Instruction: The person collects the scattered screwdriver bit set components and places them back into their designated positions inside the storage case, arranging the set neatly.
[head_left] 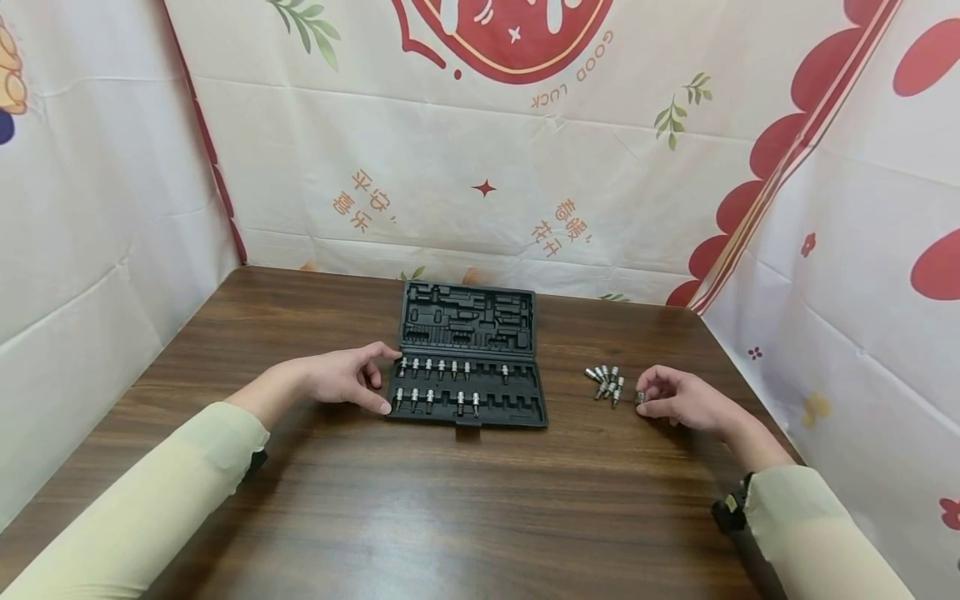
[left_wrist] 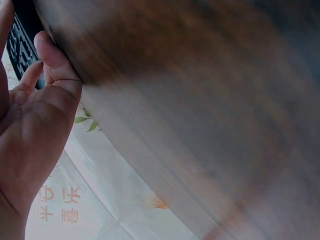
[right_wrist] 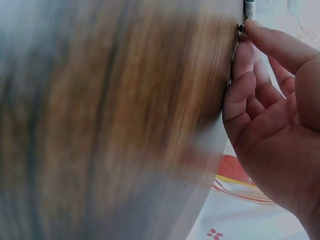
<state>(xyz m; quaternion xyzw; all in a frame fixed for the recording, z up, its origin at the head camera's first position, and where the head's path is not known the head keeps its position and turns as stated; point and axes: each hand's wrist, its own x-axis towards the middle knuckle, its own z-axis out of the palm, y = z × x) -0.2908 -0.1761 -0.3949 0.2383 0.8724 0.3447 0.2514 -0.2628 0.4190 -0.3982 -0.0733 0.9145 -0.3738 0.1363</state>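
Observation:
A black socket case (head_left: 468, 354) lies unfolded on the table, its lower half holding two rows of silver bit sockets (head_left: 441, 369) with several bare slots at the right. My left hand (head_left: 347, 377) touches the case's left side, thumb at the front corner and index finger near the hinge; the left wrist view shows its palm (left_wrist: 37, 120). Well right of the case, my right hand (head_left: 686, 400) pinches a small bit socket (head_left: 640, 397) between thumb and fingers, low over the table. In the right wrist view this socket (right_wrist: 248, 11) is partly cut off at the top.
Several loose bit sockets (head_left: 606, 383) lie in a small pile between the case and my right hand. The brown wooden table (head_left: 420, 508) meets printed white cloth (head_left: 442, 167) at the back and sides. A latch tab (head_left: 468, 432) juts from the case's front edge.

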